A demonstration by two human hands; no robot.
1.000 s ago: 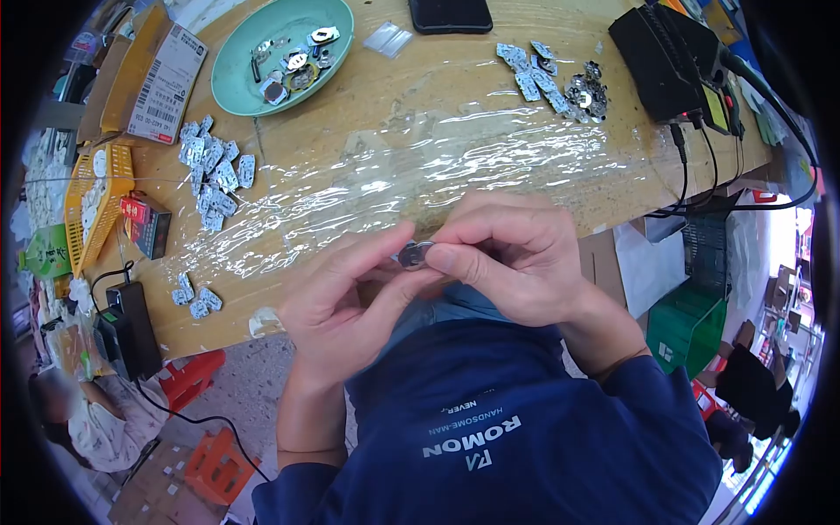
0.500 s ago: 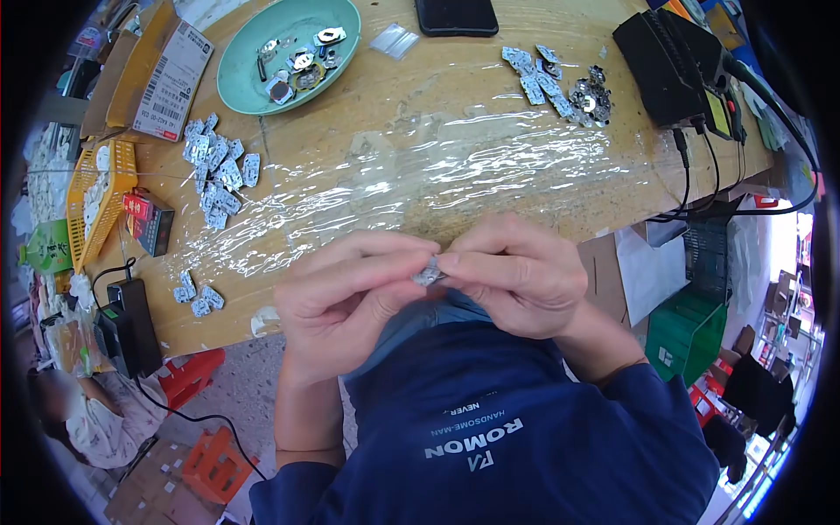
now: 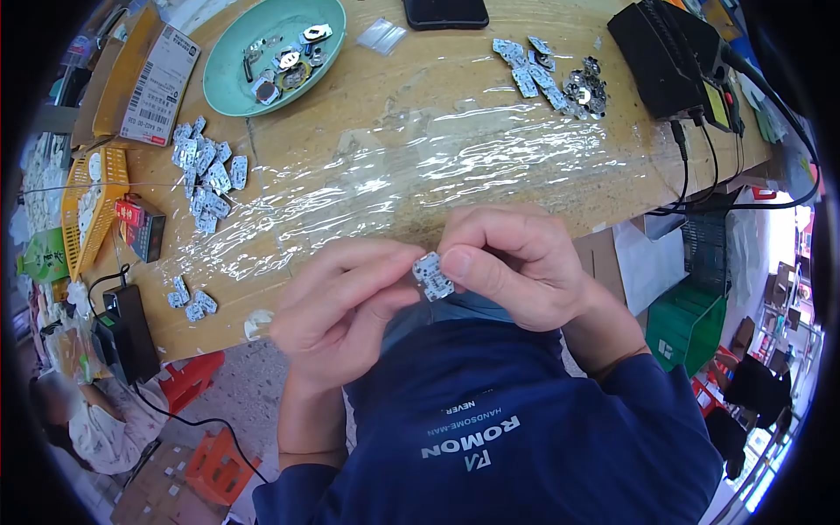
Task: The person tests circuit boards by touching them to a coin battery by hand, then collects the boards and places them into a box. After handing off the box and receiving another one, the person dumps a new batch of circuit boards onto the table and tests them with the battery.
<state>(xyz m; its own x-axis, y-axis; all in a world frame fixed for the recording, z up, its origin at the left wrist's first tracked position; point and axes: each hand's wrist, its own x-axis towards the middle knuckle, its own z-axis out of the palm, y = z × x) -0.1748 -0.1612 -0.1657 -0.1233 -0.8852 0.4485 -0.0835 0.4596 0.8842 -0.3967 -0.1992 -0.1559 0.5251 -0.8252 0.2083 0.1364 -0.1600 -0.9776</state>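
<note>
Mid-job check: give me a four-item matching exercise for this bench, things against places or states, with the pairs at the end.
1. Small silvery plate
2. Phone
3. Slotted basket
4. Round dish

A. Yellow, beside a red-and-black box
B. Mint green, with loose parts in it
C. Between the left hand and right hand
D. Black, at the picture's top edge

Pairs: 1-C, 2-D, 3-A, 4-B

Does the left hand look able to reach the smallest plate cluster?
Probably yes: nothing tall stands between the left hand and the smallest plate cluster, though that hand seems busy with a patterned plate.
</note>
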